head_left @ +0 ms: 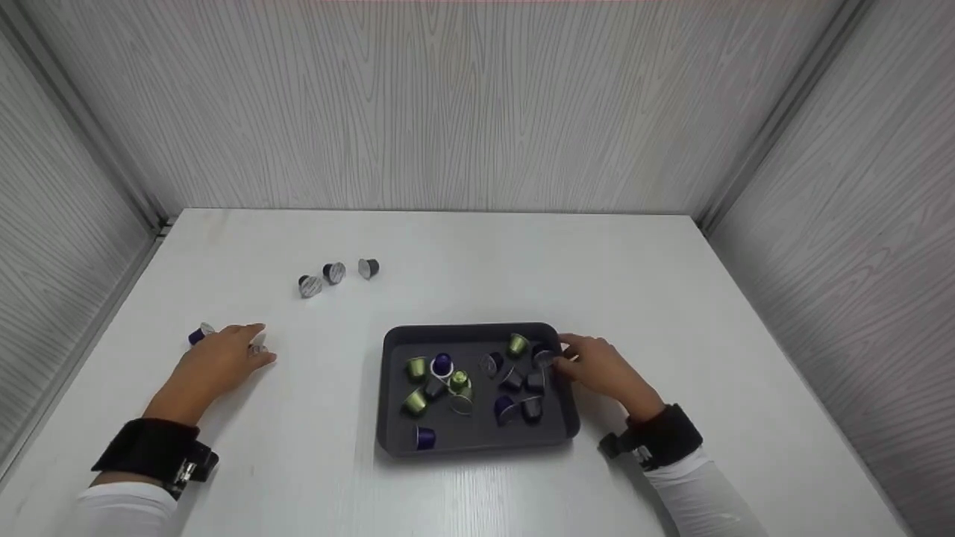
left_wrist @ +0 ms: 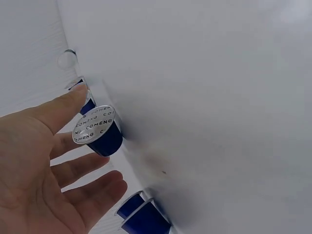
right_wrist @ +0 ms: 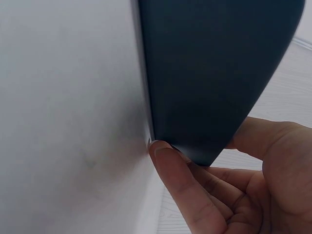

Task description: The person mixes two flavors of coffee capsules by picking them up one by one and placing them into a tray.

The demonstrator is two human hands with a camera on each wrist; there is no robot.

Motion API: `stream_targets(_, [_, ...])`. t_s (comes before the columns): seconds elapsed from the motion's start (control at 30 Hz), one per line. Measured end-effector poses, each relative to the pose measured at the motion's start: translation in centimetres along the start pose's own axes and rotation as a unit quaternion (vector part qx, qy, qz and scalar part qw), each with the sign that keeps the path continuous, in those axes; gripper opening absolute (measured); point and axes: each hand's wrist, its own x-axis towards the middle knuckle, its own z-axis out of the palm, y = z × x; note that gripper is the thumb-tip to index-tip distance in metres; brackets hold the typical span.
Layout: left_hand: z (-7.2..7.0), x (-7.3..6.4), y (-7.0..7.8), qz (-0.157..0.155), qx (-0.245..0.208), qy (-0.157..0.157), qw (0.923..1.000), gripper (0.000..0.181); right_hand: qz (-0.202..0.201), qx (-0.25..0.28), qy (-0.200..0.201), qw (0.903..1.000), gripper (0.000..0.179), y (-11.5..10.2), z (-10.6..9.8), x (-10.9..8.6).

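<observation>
My left hand [head_left: 216, 365] reaches low over the table's left side, its thumb and fingers spread around a coffee capsule [head_left: 257, 347]. In the left wrist view this blue capsule [left_wrist: 107, 139] shows a printed silver lid, and the hand's fingers are parted around it. Another blue capsule [head_left: 198, 334] lies just left of the hand. My right hand [head_left: 600, 369] grips the right side of a dark grey tray [head_left: 477, 441], thumb at the rim and fingers along the outer wall. In the tray lie several green, blue and dark capsules, such as a green one [head_left: 415, 403].
Beyond the left hand, three dark capsules with silver lids lie on the white table [head_left: 477, 268], one of them a capsule [head_left: 368, 268] nearest the middle. Pale wood-grain panels [head_left: 448, 104] enclose the table at the back and both sides.
</observation>
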Motion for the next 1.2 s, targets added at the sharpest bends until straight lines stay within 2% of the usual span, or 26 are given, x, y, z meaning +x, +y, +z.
stream_targets(0.3, [0.2, 0.0, -0.3, 0.039, 0.023, 0.001, 0.9990, 0.038, 0.001, -0.003, 0.007, 1.0000, 0.046, 0.0, 0.0, -0.1])
stream_targets(0.43, [0.0, 0.3, 0.0, 0.035, 0.022, -0.001, 0.9991, 0.035, 0.001, -0.004, 0.008, 1.0000, 0.045, -0.1, -0.1, 0.0])
stream_targets(0.6, [-0.2, 0.4, 0.5, 0.037, -0.001, 0.016, 0.9992, 0.036, 0.000, -0.006, 0.006, 1.0000, 0.044, -0.2, -0.2, 0.0])
stream_targets(0.87, [-1.0, 1.0, 3.1, 0.034, -0.029, 0.038, 0.9983, 0.038, -0.012, 0.004, 0.007, 0.9999, 0.044, 0.0, -0.1, -0.1])
stream_targets(1.1, [-1.2, 1.4, 5.3, 0.075, -0.031, 0.081, 0.9934, 0.034, -0.012, 0.017, 0.004, 0.9998, 0.045, 0.2, 0.1, -0.1])
stream_targets(1.2, [-1.4, 1.6, 6.1, 0.085, -0.037, 0.086, 0.9919, 0.034, -0.008, 0.016, 0.003, 0.9998, 0.046, 0.2, 0.1, -0.1])
